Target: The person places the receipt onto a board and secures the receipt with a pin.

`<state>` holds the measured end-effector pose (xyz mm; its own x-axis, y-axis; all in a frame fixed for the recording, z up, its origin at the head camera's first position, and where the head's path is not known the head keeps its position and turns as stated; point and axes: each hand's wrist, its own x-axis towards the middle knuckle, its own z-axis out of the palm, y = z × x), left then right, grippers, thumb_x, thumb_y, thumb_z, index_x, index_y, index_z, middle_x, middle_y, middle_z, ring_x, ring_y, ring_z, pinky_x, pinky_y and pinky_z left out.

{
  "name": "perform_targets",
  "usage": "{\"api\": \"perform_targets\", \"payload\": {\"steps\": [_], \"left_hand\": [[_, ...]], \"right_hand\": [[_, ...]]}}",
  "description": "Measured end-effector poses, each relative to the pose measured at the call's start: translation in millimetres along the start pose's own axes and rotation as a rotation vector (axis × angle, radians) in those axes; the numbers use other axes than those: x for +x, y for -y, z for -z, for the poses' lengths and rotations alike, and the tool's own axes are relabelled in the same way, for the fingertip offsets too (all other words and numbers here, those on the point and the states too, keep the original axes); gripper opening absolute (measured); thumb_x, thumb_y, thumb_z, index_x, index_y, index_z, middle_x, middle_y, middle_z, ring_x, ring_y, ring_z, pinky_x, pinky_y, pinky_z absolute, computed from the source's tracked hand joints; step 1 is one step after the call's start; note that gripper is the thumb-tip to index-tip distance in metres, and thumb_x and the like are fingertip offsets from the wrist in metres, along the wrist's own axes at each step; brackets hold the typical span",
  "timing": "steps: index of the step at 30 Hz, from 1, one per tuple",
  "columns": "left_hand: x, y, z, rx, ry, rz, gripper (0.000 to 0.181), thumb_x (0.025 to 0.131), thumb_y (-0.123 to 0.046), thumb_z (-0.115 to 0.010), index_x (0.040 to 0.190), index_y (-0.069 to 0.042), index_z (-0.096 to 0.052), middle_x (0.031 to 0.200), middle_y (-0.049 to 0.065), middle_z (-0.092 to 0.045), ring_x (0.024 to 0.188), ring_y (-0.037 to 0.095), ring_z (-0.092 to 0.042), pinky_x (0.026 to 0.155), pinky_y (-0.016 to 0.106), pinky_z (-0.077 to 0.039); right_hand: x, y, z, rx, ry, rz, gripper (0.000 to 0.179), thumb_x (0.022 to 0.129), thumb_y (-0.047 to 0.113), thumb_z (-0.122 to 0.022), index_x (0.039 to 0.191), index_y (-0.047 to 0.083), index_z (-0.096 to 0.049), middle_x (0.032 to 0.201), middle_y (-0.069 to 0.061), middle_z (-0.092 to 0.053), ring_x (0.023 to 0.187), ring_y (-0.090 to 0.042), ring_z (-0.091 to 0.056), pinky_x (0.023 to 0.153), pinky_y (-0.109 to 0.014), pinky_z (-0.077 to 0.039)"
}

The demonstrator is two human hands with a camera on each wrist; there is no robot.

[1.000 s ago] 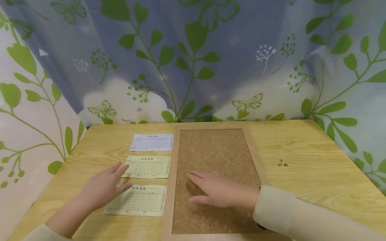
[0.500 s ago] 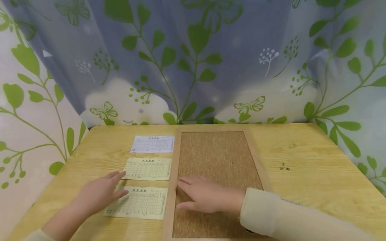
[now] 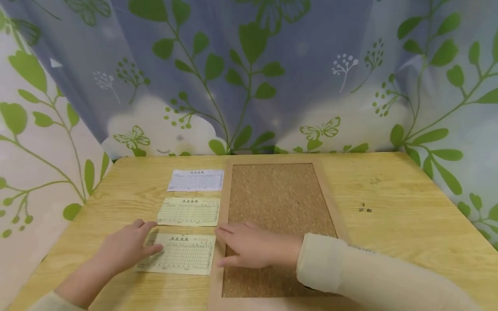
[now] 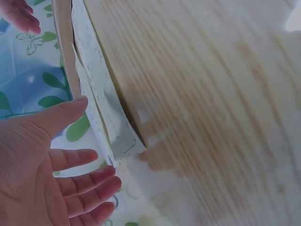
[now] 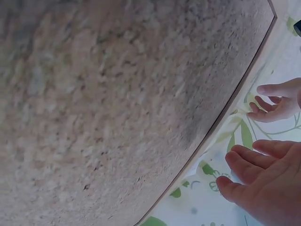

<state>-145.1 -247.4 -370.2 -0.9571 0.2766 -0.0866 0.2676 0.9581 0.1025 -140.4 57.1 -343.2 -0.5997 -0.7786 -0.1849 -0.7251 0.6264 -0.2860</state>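
Three printed form slips lie in a column on the table: a white slip (image 3: 196, 179) at the back, a yellow middle slip (image 3: 189, 212) and a yellow front slip (image 3: 186, 255). My left hand (image 3: 126, 245) hovers at the front slip's left side, fingers spread and thumb overlapping its edge in the head view. My right hand (image 3: 254, 245) extends over the left part of the framed cork board (image 3: 278, 190), fingertips above the frame's left rail by the yellow slips. Both hands hold nothing; in the left wrist view my left hand (image 4: 51, 179) shows its bare palm.
A few small dark bits (image 3: 365, 210) lie on the wooden table (image 3: 404, 242) to the right of the board. Behind the table hangs a curtain (image 3: 295, 77) with leaf and butterfly prints, which also covers both sides.
My right hand has moved left across the cork to the frame's left rail. My left hand has drawn slightly back and left from the middle slip. The slips and board stay in place.
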Motion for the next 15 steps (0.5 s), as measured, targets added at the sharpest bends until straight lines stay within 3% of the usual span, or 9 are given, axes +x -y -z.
{"api": "perform_targets", "payload": {"steps": [5,11,15], "left_hand": [[1.3,1.3,-2.1,-0.004,0.084,0.052,0.074,0.075,-0.055,-0.069,0.119,0.003,-0.057,0.107,0.024,-0.057,0.088,0.039,-0.060,0.063,0.053,-0.050],[2.8,3.0,-2.2,-0.016,0.070,0.059,0.072,0.075,-0.052,-0.070,0.117,0.005,-0.057,0.105,0.026,-0.056,0.086,0.038,-0.060,0.065,0.052,-0.051],[5.4,3.1,-3.0,-0.029,0.073,0.051,0.069,0.075,-0.053,-0.070,0.114,0.003,-0.059,0.103,0.021,-0.057,0.085,0.034,-0.061,0.064,0.050,-0.051]], "right_hand": [[1.2,4.2,-4.3,-0.008,0.020,-0.003,0.073,0.092,0.055,-0.043,0.145,0.006,-0.032,0.148,-0.006,-0.033,0.135,-0.019,-0.030,0.108,-0.044,-0.025],[3.6,6.0,-4.5,0.008,0.046,-0.012,0.072,0.092,0.053,-0.045,0.145,0.006,-0.032,0.148,-0.005,-0.032,0.135,-0.016,-0.029,0.108,-0.045,-0.023],[5.6,5.5,-3.6,-0.015,0.045,-0.027,0.071,0.092,0.052,-0.046,0.145,0.006,-0.032,0.148,-0.005,-0.032,0.135,-0.015,-0.030,0.108,-0.044,-0.024]]}}
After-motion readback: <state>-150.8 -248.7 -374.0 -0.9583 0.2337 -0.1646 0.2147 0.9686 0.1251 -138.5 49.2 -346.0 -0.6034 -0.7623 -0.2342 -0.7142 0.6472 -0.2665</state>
